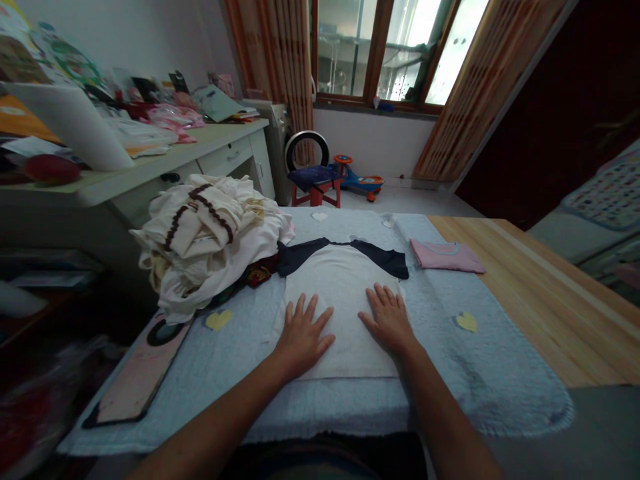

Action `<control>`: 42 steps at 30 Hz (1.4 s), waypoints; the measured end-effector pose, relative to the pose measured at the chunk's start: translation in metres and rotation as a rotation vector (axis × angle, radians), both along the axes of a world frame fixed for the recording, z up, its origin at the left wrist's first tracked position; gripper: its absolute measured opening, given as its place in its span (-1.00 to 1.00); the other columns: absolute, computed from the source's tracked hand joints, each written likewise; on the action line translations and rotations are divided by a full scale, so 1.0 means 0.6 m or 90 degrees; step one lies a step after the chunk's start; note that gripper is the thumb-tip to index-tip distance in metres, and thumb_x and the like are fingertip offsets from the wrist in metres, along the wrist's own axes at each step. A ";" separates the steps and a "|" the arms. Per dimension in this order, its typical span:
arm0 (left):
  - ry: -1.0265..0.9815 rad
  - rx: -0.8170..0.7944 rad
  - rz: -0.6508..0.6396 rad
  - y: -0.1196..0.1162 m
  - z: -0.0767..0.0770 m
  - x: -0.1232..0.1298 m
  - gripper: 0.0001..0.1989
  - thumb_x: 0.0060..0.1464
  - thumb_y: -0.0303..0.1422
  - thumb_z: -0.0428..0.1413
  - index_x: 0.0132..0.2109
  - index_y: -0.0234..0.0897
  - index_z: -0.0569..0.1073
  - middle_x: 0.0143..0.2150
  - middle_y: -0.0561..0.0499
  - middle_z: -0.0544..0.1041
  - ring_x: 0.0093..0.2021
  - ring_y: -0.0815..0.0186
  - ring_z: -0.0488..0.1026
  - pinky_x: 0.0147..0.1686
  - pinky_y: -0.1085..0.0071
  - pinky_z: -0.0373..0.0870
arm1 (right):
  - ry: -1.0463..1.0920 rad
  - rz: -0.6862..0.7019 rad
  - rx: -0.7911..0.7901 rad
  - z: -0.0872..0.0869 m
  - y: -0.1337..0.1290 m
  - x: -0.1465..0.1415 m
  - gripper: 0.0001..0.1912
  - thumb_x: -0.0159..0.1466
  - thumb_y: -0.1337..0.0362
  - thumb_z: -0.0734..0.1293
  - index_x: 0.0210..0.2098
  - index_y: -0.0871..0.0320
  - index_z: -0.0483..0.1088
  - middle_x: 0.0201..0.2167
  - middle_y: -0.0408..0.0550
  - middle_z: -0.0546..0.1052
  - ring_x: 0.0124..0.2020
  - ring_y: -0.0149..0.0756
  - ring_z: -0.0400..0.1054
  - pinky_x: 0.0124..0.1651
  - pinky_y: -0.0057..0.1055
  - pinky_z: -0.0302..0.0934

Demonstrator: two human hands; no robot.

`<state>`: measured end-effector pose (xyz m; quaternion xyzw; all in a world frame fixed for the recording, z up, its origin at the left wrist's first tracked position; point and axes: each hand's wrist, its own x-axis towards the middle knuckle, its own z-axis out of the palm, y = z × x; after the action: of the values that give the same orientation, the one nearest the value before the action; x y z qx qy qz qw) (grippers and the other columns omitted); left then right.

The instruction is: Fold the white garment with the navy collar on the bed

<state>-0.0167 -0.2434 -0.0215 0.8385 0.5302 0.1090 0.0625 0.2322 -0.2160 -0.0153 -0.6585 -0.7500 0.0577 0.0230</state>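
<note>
A white shirt (345, 287) with dark navy sleeves lies spread flat on a light blue cloth (200, 380), its neckline away from me. My left hand (304, 335) rests on the left part of the shirt, fingers spread and holding nothing. On the right part of it lies my right hand (388, 319), palm down with its fingers apart. A folded pink garment (447, 257) sits at the cloth's right edge. Left of the shirt is a heaped pile of whitish clothes (215, 233).
A pinkish board (140, 373) with a dark ring lies at the front left. Wooden tabletop (540, 293) shows on the right. A cluttered desk (200, 150) stands at the left; a red stool (316, 197) and a toy car (360, 181) are beyond the table.
</note>
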 end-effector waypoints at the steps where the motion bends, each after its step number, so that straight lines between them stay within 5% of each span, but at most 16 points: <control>1: -0.002 0.016 -0.004 -0.002 -0.004 -0.001 -0.42 0.19 -0.10 0.12 0.32 -0.02 0.28 0.44 -0.19 0.13 0.43 -0.24 -0.05 0.27 -0.31 -0.07 | 0.004 0.002 0.011 -0.001 -0.003 0.000 -0.32 0.37 -0.03 0.16 0.38 0.15 0.10 0.45 0.09 0.01 0.45 0.02 -0.19 0.39 0.06 -0.30; 10: -0.013 0.041 -0.038 0.003 -0.008 -0.008 -0.56 0.30 -0.25 0.03 0.28 -0.09 0.34 0.38 -0.12 0.26 0.40 -0.04 0.09 0.32 -0.16 0.02 | 0.071 0.023 0.069 -0.007 -0.011 0.001 -0.54 0.40 0.24 0.16 0.25 0.14 0.30 0.37 0.06 0.21 0.40 -0.11 -0.01 0.39 -0.10 -0.15; 14: -0.045 0.055 -0.119 0.008 -0.010 -0.007 -0.63 0.29 -0.46 -0.02 0.18 -0.16 0.44 0.28 -0.08 0.40 0.33 0.06 0.24 0.29 -0.04 0.17 | 0.083 0.046 0.041 -0.003 -0.024 -0.018 -0.55 0.40 0.29 0.14 0.24 -0.03 0.32 0.37 -0.07 0.21 0.41 -0.08 -0.03 0.39 0.04 -0.20; 18: -0.102 0.072 -0.174 0.011 -0.015 -0.008 -0.60 0.23 -0.56 -0.02 0.13 -0.20 0.47 0.23 -0.08 0.46 0.26 0.16 0.33 0.26 0.06 0.26 | 0.065 0.059 0.025 0.004 -0.045 -0.040 -0.49 0.38 0.13 0.19 0.31 -0.05 0.21 0.42 -0.04 0.12 0.42 0.03 -0.10 0.37 0.21 -0.29; 24: -0.131 0.040 -0.164 0.007 -0.002 -0.014 -0.64 0.24 -0.37 0.07 0.16 -0.25 0.45 0.25 -0.14 0.43 0.27 0.13 0.32 0.29 0.07 0.22 | 0.053 0.087 0.030 0.008 -0.066 -0.038 -0.43 0.39 0.05 0.17 0.35 0.05 0.17 0.43 0.01 0.08 0.43 -0.02 -0.12 0.40 0.08 -0.26; 33: -0.021 -0.022 -0.137 -0.002 0.015 -0.015 -0.32 0.13 0.00 0.15 0.33 -0.12 0.27 0.43 -0.11 0.16 0.44 -0.12 -0.04 0.34 -0.16 -0.05 | 0.041 0.012 0.062 -0.001 -0.085 0.027 -0.42 0.39 0.09 0.16 0.33 0.18 0.19 0.41 0.06 0.13 0.43 -0.10 -0.08 0.40 -0.12 -0.16; 39: 0.003 -0.042 -0.112 -0.008 0.025 0.001 -0.41 0.18 -0.13 0.13 0.31 -0.14 0.30 0.42 -0.15 0.18 0.43 -0.14 -0.02 0.32 -0.20 -0.02 | 0.046 -0.001 0.074 -0.005 -0.088 0.037 -0.43 0.39 0.10 0.16 0.31 0.22 0.22 0.39 0.09 0.17 0.41 -0.12 -0.05 0.40 -0.17 -0.14; 42: -0.030 -0.048 -0.198 -0.020 0.031 0.032 -0.54 0.27 -0.33 0.01 0.29 -0.11 0.31 0.42 -0.08 0.19 0.43 0.04 0.05 0.33 -0.09 0.02 | 0.052 -0.010 0.085 -0.005 -0.087 0.034 -0.44 0.38 0.11 0.16 0.30 0.21 0.23 0.38 0.09 0.18 0.41 -0.10 -0.04 0.39 -0.14 -0.13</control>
<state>0.0024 -0.2556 -0.0027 0.9046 0.3964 0.0977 0.1226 0.2528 -0.2684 -0.0185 -0.6588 -0.7452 0.0342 0.0975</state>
